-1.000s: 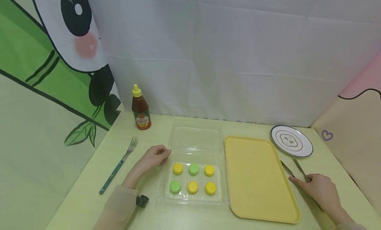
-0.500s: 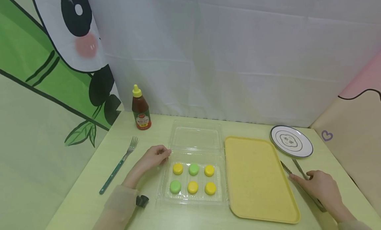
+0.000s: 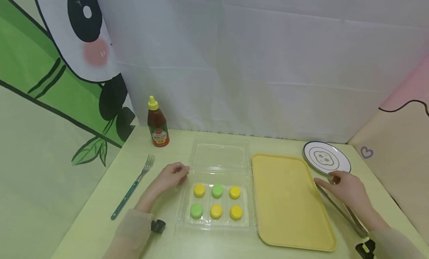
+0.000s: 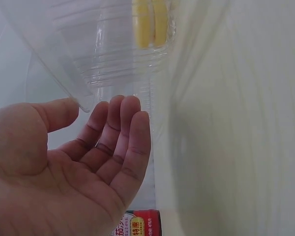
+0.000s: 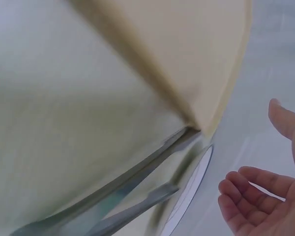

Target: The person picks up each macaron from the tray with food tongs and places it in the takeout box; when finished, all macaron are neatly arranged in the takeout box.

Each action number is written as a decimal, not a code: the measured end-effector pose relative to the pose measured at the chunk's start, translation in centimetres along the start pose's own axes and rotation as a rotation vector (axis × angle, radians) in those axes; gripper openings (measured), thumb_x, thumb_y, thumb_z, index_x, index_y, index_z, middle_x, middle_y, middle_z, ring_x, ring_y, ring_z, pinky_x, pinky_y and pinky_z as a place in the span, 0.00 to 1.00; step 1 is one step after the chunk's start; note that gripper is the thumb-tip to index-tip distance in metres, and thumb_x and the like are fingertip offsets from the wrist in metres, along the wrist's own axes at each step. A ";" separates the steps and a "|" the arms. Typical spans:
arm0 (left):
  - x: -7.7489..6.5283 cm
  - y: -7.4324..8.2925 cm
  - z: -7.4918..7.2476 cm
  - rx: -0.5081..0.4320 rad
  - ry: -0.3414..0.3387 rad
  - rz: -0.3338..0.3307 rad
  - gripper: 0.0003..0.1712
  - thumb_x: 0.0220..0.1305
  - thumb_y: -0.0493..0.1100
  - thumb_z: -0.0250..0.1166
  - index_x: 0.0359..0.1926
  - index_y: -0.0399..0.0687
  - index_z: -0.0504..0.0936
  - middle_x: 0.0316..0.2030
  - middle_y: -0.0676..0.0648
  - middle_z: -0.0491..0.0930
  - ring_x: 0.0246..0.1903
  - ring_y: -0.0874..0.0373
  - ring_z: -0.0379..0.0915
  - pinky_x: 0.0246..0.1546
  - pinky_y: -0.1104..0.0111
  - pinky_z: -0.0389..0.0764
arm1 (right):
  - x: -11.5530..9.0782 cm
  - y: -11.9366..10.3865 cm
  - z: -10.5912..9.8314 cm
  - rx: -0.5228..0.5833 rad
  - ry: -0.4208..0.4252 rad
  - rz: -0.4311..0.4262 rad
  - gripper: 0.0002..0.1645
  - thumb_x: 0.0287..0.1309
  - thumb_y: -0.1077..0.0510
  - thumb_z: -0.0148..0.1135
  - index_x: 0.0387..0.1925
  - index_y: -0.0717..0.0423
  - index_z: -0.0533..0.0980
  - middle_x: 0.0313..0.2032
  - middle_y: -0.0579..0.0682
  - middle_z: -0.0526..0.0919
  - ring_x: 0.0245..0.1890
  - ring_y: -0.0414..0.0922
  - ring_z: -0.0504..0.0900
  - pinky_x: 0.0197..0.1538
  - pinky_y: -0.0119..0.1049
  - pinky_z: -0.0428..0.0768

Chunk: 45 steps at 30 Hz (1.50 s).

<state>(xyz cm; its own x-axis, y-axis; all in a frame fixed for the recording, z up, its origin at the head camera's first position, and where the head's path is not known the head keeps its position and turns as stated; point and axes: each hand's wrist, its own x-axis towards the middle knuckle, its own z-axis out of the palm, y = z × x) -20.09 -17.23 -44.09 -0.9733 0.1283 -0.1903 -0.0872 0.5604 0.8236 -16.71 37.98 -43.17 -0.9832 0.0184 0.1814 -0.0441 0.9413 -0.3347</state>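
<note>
A clear hinged plastic box [image 3: 219, 179] lies open-lidded on the table, with several yellow macarons [image 3: 216, 211] and green macarons [image 3: 196, 210] in its base. My left hand [image 3: 171, 177] rests at the box's left side near the hinge. In the left wrist view its thumb is right at the corner of the clear rim, the fingers loosely bent and apart from the thumb. My right hand [image 3: 346, 186] hovers over the tips of metal tongs [image 3: 361, 231], just in front of the plate. Its fingers are relaxed with nothing between them. The tongs [image 5: 137, 169] lie spread on the table.
A yellow tray [image 3: 291, 203] stands between box and tongs. Behind my right hand is a white plate [image 3: 325, 158] with a dark rim. At left are a fork [image 3: 134, 188] with a green handle and a sauce bottle [image 3: 159, 127]. A cloth wall [image 3: 254, 65] closes the back.
My right hand has released the tongs and moved away from me toward the plate. The tongs now lie on the table beside the tray. The left hand has stayed at the box.
</note>
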 end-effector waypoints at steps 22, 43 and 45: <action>2.4 0.9 -1.3 -0.045 0.021 0.032 0.24 0.77 0.53 0.53 0.56 0.35 0.69 0.46 0.38 0.75 0.38 0.50 0.80 0.37 0.62 0.82 | 5.9 -9.9 3.6 0.282 -0.060 -0.060 0.38 0.61 0.36 0.65 0.52 0.68 0.79 0.39 0.58 0.84 0.40 0.53 0.81 0.43 0.48 0.77; 6.2 -0.2 -2.1 -0.249 -0.093 -0.130 0.28 0.77 0.52 0.53 0.61 0.30 0.70 0.47 0.38 0.80 0.34 0.57 0.79 0.39 0.66 0.81 | 9.3 -16.0 9.9 0.780 -0.350 0.192 0.33 0.70 0.43 0.59 0.58 0.70 0.75 0.48 0.62 0.83 0.46 0.53 0.82 0.50 0.43 0.81; 6.3 -0.1 -1.9 -0.263 -0.094 -0.136 0.27 0.77 0.51 0.53 0.61 0.30 0.70 0.46 0.39 0.80 0.34 0.58 0.79 0.39 0.67 0.80 | 9.4 -16.3 10.1 0.806 -0.357 0.210 0.32 0.70 0.45 0.58 0.57 0.72 0.75 0.46 0.62 0.83 0.43 0.52 0.82 0.49 0.42 0.81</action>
<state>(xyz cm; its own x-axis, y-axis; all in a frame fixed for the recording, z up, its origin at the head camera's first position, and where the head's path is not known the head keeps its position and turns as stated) -26.60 -18.06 -44.31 -0.9262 0.1482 -0.3467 -0.2793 0.3478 0.8950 -27.05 19.36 -45.34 -0.9755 -0.0687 -0.2091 0.1640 0.4066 -0.8988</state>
